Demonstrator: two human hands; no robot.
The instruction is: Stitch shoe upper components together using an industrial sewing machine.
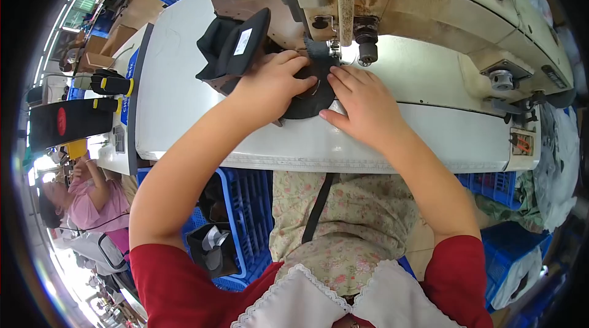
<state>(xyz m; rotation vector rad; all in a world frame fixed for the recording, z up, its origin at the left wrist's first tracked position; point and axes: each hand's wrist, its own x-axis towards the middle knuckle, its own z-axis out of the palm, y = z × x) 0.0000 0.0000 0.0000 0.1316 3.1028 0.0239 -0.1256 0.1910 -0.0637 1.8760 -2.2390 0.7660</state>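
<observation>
Below our chest, blue crates [245, 205] stand under the white table [184, 101], where our left hand [273, 86] and right hand [362, 104], fingers spread, press dark fabric [307, 104] beside a white rectangular label [243, 41].

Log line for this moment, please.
left hand: flat on black fabric piece | right hand: pressing same piece | piece under sewing machine needle | white table
</observation>
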